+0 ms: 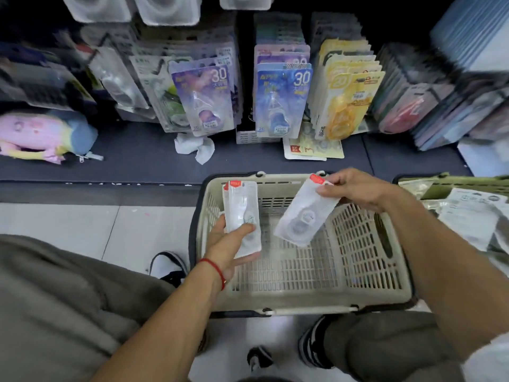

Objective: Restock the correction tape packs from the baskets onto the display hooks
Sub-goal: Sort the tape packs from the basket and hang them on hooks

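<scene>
The dark display wall (248, 78) fills the upper half of the view, hung with rows of carded correction tape: purple packs marked 30 (205, 100), blue packs marked 30 (282, 99) and yellow packs (345, 102), with clear blister packs (118, 81) on the hooks further left, though blur hides the hooks themselves. Below it, on the pale tiled floor, sits a beige slotted plastic shopping basket (366, 238) with a dark rim, its bottom looking bare, and a second, olive-green basket (468, 186) stands just beside it on the right with more packets in it. Over the beige basket the left hand (230, 250) clasps a small stack of clear, red-tabbed correction tape packs (242, 216), thumb across the front and fingers behind, held upright. The right hand (355, 188) pinches a single clear correction tape pack (304, 213) by its red-tabbed top corner, so that it hangs tilted over the basket, apart from the stack. The step in hand looks like gathering packs before hanging them. To do it well, the single pack should be squared onto the stack with red tabs aligned, so the hang holes line up, then the bundle lifted to the row of matching clear packs and slid on without knocking its neighbours.
</scene>
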A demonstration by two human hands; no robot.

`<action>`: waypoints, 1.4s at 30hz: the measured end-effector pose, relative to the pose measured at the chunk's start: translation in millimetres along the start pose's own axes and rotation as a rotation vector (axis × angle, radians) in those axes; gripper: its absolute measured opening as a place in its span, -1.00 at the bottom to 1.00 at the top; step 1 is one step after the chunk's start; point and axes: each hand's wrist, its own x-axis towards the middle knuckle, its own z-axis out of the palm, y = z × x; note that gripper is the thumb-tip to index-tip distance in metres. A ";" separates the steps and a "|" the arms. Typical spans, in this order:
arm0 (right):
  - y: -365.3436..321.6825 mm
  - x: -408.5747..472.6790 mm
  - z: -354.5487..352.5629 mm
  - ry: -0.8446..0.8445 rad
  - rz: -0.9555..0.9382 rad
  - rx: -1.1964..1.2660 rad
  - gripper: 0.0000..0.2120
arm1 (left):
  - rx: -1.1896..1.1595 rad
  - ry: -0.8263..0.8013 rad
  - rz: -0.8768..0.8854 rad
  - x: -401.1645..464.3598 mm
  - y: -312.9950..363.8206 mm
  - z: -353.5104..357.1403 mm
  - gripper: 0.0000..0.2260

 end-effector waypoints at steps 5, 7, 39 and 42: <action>-96.1 -11.8 22.0 -0.040 -0.137 -0.112 -0.27 | -0.048 -0.262 0.045 -26.4 28.2 11.6 -0.56; -124.7 -16.1 35.3 0.047 -0.229 -0.172 -0.41 | -0.025 -0.376 0.129 -39.0 38.9 18.7 -0.52; -287.8 -16.7 38.2 0.724 -0.740 0.257 -0.82 | 0.034 -0.063 0.984 -81.1 292.5 10.9 -0.64; -294.3 -15.0 46.7 0.807 -0.743 0.329 -0.70 | 0.018 -0.065 0.984 -85.4 291.9 4.3 -0.64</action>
